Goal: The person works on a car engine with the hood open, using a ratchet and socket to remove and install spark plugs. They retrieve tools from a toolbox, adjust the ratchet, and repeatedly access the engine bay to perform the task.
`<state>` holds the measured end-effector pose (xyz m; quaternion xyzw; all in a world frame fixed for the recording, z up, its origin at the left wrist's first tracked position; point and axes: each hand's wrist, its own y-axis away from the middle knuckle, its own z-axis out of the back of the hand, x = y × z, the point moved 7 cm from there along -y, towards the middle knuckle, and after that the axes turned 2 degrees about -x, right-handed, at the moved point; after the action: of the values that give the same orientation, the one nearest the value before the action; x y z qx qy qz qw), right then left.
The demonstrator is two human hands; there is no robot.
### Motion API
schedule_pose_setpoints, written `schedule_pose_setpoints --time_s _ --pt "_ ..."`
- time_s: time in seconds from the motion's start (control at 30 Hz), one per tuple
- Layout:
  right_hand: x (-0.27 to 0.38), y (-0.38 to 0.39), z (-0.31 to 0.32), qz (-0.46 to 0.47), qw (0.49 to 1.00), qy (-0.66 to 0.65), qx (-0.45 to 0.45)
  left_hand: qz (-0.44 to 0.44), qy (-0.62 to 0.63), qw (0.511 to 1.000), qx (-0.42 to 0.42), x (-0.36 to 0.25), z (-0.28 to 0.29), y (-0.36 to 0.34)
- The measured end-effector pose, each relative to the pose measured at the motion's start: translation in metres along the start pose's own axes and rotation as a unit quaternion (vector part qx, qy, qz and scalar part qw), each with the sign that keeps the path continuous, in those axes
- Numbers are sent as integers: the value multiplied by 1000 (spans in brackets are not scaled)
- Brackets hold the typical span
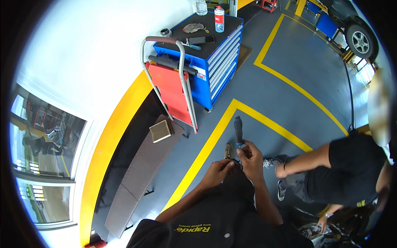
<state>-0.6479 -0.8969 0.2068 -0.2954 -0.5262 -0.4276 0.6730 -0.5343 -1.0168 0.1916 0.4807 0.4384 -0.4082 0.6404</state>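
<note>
In front of my body, my right hand [252,160] grips a screwdriver [238,129] near the lower end of its handle. The handle is dark with a blue collar and points away from me. Just left of it, my left hand [220,172] is closed, thumb against fingers, close to the tool's lower end. What those fingers hold, if anything, is hidden or too small to name.
A blue tool cabinet [197,82] carries a spray can [219,20] and a rag [193,27]. A red folding trolley [170,89] leans before it. A brown bench [142,175] bears a small box [161,131]. Close at right, a co-worker in black [347,173] bends over.
</note>
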Motion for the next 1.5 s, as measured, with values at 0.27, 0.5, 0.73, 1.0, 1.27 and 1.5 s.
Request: schedule_pose_setpoints --time_s 0.27,0.5,0.73,1.0,1.27,1.5 --pt "38 -275 36 95 992 81 -24 -10 69 980 -185 -53 118 -206" --pt "85 -513 -37 257 958 123 27 23 49 944 -325 -69 221 -342" --pt "117 -713 -163 335 928 109 123 33 -36 870 -491 -57 321 -478" --pt "126 -742 -191 448 871 60 192 298 -212 780 -508 -77 393 -539" --pt "15 -741 -108 469 703 1 535 295 26 725 -622 -79 376 -536" --pt "-89 -871 -57 -12 900 -48 433 82 231 563 -789 -124 259 -543"
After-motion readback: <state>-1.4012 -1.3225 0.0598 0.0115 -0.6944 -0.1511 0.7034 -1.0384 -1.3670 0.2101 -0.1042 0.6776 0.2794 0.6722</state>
